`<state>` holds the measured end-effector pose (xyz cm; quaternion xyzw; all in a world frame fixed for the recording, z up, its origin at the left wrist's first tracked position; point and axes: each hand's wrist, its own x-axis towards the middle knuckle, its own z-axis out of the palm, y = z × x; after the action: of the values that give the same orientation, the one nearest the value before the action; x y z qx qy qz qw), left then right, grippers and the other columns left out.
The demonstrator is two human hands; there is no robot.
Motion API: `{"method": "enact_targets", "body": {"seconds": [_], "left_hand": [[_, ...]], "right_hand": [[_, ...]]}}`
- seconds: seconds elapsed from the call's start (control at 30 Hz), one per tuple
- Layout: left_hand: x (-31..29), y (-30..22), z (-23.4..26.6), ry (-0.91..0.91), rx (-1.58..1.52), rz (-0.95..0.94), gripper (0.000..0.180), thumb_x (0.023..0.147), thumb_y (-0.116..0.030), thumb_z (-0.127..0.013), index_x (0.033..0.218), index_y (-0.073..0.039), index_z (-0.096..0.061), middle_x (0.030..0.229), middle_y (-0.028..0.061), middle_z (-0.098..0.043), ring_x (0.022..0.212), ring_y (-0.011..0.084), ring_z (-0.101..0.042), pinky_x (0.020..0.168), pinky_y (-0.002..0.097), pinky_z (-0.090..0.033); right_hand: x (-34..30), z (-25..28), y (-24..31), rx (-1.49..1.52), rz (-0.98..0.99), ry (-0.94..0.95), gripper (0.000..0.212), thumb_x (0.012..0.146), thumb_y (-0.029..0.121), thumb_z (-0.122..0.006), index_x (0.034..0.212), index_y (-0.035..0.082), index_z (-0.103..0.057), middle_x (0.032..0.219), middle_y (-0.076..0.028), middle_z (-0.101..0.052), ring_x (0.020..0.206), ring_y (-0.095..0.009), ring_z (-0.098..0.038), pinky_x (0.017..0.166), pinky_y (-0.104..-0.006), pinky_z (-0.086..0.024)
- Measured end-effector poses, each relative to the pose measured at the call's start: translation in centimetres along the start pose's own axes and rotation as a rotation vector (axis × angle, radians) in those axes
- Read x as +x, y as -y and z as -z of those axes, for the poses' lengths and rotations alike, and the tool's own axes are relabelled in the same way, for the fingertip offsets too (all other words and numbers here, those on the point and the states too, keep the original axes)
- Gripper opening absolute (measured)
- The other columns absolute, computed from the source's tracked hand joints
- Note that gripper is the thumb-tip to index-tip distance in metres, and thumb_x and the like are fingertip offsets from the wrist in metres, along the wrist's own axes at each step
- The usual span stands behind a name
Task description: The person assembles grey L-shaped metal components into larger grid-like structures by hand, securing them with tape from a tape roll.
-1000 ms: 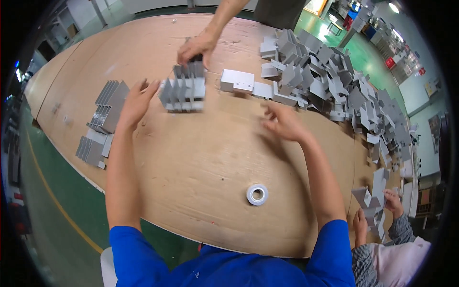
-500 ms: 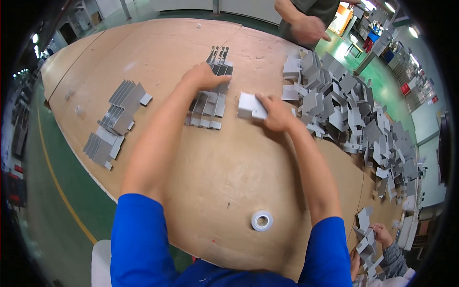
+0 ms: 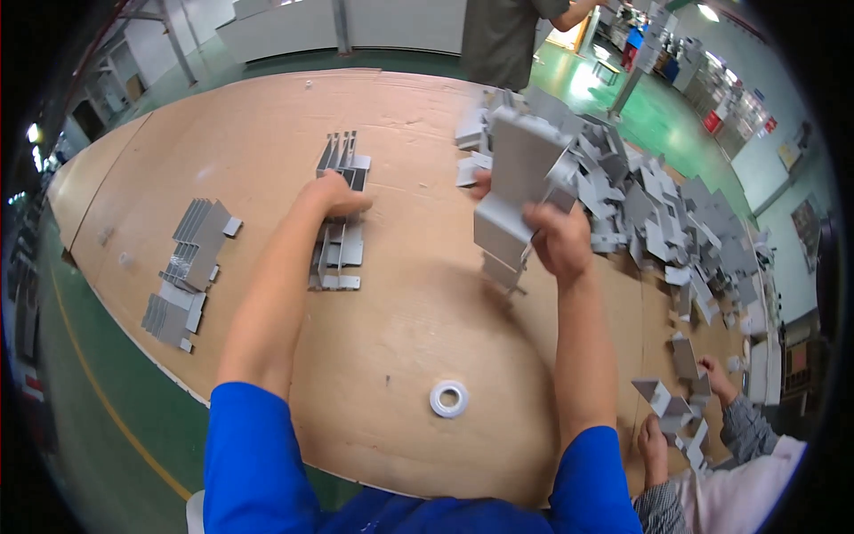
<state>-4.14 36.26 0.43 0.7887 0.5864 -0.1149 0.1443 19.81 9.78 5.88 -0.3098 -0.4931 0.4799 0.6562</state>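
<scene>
Floor [image 3: 160, 405] of green shows left of and beyond the tape roll [image 3: 438, 400]; brown, creased tabletop [image 3: 391, 343] spreads around that roll on all sides. Beyond the roll and to its right sprawls a heap [image 3: 658, 222] of gray bent pieces. A standing person [image 3: 501, 40] in dark clothing is well beyond the roll; a co-worker [image 3: 743, 485] to its right handles an angular gray part [image 3: 673, 408]. Right of and beyond the roll hangs a wall poster [image 3: 806, 230], too small to read. Ribbed stacks [image 3: 191, 267] lie well left of the roll. Beyond it and slightly right, the right hand [image 3: 562, 238] is clamped on a blurred gray piece [image 3: 525, 160], raised and tilted. Beyond it and left, the left hand [image 3: 331, 191] covers the middle of a slotted stack [image 3: 338, 249]; whether it grips, I cannot tell. The hands are well apart.
</scene>
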Motion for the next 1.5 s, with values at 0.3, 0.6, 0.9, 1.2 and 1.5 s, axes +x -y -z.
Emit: {"method": "enact_targets", "body": {"seconds": [0.3, 0.6, 0.9, 1.2, 1.5], "left_hand": [[-14.4, -4.6, -3.1, 0.009, -0.004, -0.101, 0.118, 0.074, -0.059, -0.070, 0.150, 0.019, -0.024, 0.140, 0.0286, -0.057, 0.128, 0.0355, -0.059, 0.107, 0.0388, -0.048], [-22.0, -5.0, -4.3, -0.260, 0.061, -0.231, 0.109, 0.074, -0.071, -0.073, 0.139, 0.013, -0.045, 0.125, 0.0255, -0.067, 0.114, 0.0364, -0.067, 0.101, 0.0399, -0.052], [-30.8, -9.4, -9.1, 1.020, -1.799, -0.739, 0.048, 0.103, -0.034, -0.055, 0.136, 0.002, -0.055, 0.124, 0.0166, -0.067, 0.104, 0.0232, -0.070, 0.084, 0.0371, -0.061], [-31.0, -9.6, -9.4, 0.666, -1.597, -0.817, 0.038, 0.100, -0.011, -0.058, 0.136, 0.001, -0.057, 0.125, 0.0124, -0.068, 0.109, 0.0210, -0.068, 0.093, 0.0376, -0.058], [-30.9, -8.9, -3.9, 0.289, -1.334, -1.149, 0.023, 0.096, -0.013, -0.071, 0.117, -0.003, -0.069, 0.105, 0.0036, -0.072, 0.093, 0.0122, -0.065, 0.085, 0.0295, -0.052]], "right_hand": [[-9.5, 3.4, 3.8, -0.276, -0.054, -0.601, 0.039, 0.099, 0.025, -0.066, 0.122, -0.004, -0.055, 0.104, -0.014, -0.068, 0.081, -0.022, -0.071, 0.060, -0.0376, -0.062], [-16.3, 1.1, 5.9, -0.178, 0.348, -0.558, 0.029, 0.099, 0.013, -0.066, 0.125, 0.001, -0.061, 0.113, -0.009, -0.068, 0.101, -0.020, -0.068, 0.085, -0.0355, -0.059], [-19.8, -10.1, 6.4, -1.252, 0.650, 0.390, 0.034, 0.083, 0.008, -0.067, 0.116, 0.013, -0.074, 0.125, -0.014, -0.068, 0.113, -0.035, -0.067, 0.095, -0.0417, -0.054], [-24.2, -7.2, 5.4, -1.361, 0.595, 0.201, 0.046, 0.073, -0.007, -0.066, 0.115, 0.010, -0.071, 0.126, -0.017, -0.066, 0.113, -0.035, -0.065, 0.090, -0.0432, -0.056], [-23.3, -3.0, 6.6, -0.434, -0.003, -0.191, 0.032, 0.104, 0.011, -0.057, 0.132, -0.001, -0.063, 0.117, -0.013, -0.071, 0.096, -0.017, -0.069, 0.080, -0.0293, -0.057]]}}
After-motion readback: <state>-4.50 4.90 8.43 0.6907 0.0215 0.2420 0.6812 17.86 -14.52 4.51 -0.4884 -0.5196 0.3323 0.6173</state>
